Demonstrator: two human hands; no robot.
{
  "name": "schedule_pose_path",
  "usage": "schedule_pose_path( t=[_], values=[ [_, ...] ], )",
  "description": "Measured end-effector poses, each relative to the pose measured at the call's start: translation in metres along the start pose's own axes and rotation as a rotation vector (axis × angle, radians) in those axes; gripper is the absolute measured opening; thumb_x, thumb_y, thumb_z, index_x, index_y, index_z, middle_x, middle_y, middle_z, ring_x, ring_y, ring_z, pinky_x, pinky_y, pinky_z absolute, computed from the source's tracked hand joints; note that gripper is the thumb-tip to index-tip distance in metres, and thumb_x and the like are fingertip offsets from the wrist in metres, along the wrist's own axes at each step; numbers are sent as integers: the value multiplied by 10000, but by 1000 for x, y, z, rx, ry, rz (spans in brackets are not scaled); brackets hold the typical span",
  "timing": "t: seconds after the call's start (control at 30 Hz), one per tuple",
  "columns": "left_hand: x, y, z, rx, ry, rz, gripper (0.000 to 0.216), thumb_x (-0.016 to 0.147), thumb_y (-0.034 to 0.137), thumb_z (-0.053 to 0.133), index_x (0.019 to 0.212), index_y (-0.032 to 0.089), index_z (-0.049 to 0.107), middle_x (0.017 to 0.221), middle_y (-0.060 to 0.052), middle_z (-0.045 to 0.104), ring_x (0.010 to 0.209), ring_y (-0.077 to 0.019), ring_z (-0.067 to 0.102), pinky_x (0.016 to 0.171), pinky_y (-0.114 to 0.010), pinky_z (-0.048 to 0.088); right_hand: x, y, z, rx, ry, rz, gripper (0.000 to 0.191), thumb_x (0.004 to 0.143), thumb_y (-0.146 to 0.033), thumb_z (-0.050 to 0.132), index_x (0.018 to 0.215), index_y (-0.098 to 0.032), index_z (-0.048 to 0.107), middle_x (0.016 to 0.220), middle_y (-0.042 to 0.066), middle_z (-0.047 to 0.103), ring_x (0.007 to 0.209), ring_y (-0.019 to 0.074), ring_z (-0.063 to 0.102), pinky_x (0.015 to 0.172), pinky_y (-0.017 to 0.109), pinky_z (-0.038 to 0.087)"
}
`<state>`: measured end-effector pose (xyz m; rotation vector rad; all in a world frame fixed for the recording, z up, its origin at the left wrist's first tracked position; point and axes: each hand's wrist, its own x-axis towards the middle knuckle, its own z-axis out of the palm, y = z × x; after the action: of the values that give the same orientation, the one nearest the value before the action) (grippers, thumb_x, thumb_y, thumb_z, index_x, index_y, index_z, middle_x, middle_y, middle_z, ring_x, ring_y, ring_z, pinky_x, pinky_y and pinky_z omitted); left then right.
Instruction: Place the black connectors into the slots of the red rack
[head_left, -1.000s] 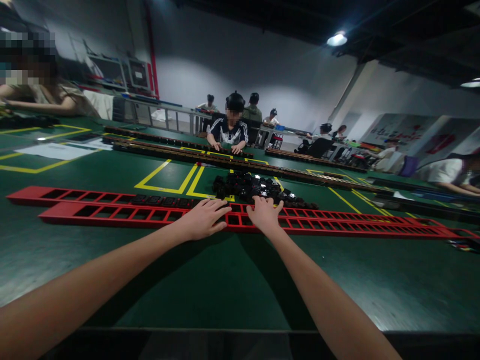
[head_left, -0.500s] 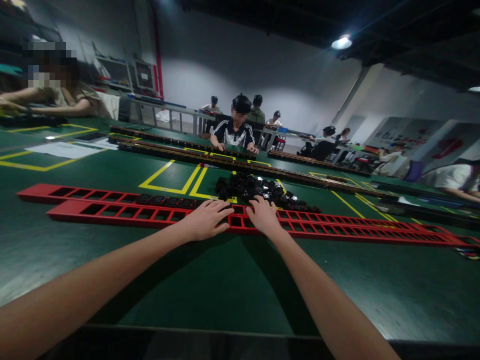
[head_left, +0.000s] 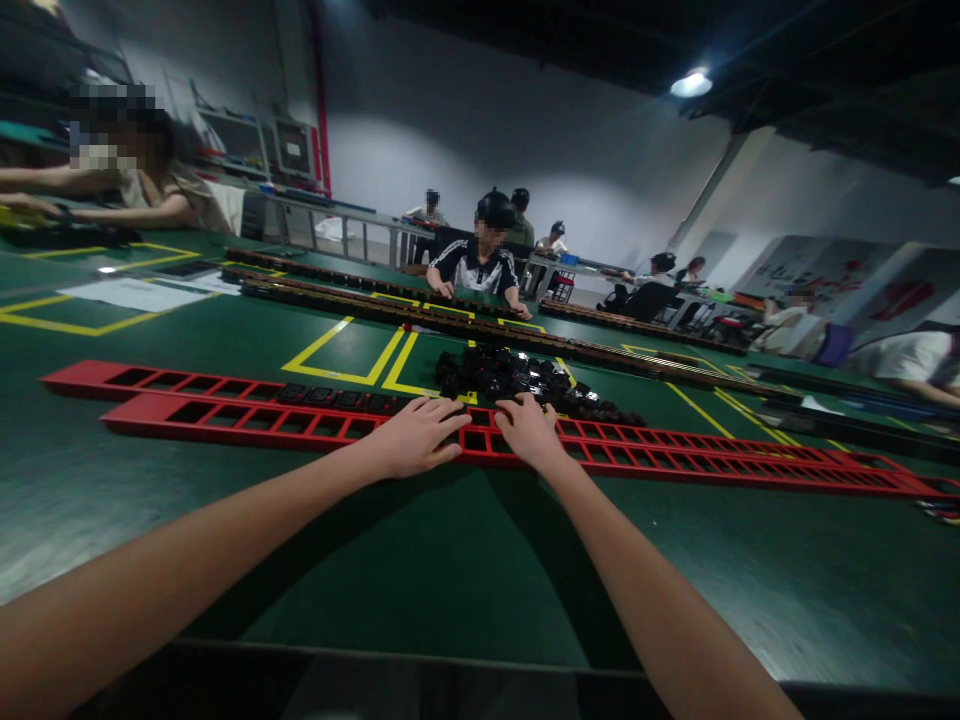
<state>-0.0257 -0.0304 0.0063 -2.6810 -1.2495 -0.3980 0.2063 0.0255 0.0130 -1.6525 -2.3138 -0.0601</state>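
Several black pieces [head_left: 346, 399] fill slots of the far red rail [head_left: 82, 375] in the head view, left of the left hand [head_left: 420, 437]; most other visible slots, on it and the near red rail [head_left: 142, 415], stand unfilled, with a loose black pile [head_left: 517, 378] beyond. Fingers bend over the rails, the right hand [head_left: 526, 432] nearer the pile; whether either grasps a piece I cannot tell

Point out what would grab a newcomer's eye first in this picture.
Most likely the two long red slotted frames, lying side by side across the green table, with the left hand and right hand over them. Just beyond the hands, a glossy pile of black parts stands out. Left of the left hand, a row of black pieces sits in the farther frame.
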Motion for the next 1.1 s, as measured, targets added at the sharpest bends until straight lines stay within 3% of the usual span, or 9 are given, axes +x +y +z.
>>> schedule_pose_path(
  t=[0.17,0.43,0.57,0.7,0.87,1.1],
  values=[
    [0,-1,2,1,10,-5,511,1020,464,424,1463,212,469,1535,-123,441,1408,-306,412,1153,-477,311,-2,0,-1,62,124,-97,326,953,-258,511,1244,-204,647,1290,156,516,1246,281,515,1101,544,333],
    [0,-1,1,16,6,-6,526,1028,480,398,1462,193,473,1524,-144,452,1408,-313,414,1149,-481,315,-5,-5,-4,250,293,-108,412,837,-84,539,1229,-204,574,1330,148,395,944,222,624,866,421,549],
    [0,0,1,14,-1,-12,522,1027,480,402,1457,194,481,1518,-149,459,1404,-316,420,1145,-483,323,-3,-3,-2,322,351,-186,384,816,-50,501,1165,-190,576,1335,145,422,1082,239,601,950,408,525],
    [0,0,1,9,24,-6,510,1023,475,413,1437,191,500,1508,-152,469,1395,-317,430,1144,-482,326,-1,-1,1,353,292,-266,382,825,-77,500,1182,-196,565,1243,117,549,1164,236,574,1032,397,475],
    [0,-1,1,2,24,0,513,1018,477,421,1425,178,510,1489,-160,486,1385,-321,440,1141,-477,327,-2,-4,-1,371,239,-192,451,888,-229,530,1333,-171,481,1291,149,597,1169,271,594,1033,439,459],
    [1,0,1,8,16,-3,509,1023,475,407,1434,188,494,1500,-148,475,1386,-308,439,1141,-464,322,-1,-4,-1,397,254,-182,366,939,-257,458,1280,-133,502,1265,172,603,1181,260,588,1039,408,449]
  ],
)
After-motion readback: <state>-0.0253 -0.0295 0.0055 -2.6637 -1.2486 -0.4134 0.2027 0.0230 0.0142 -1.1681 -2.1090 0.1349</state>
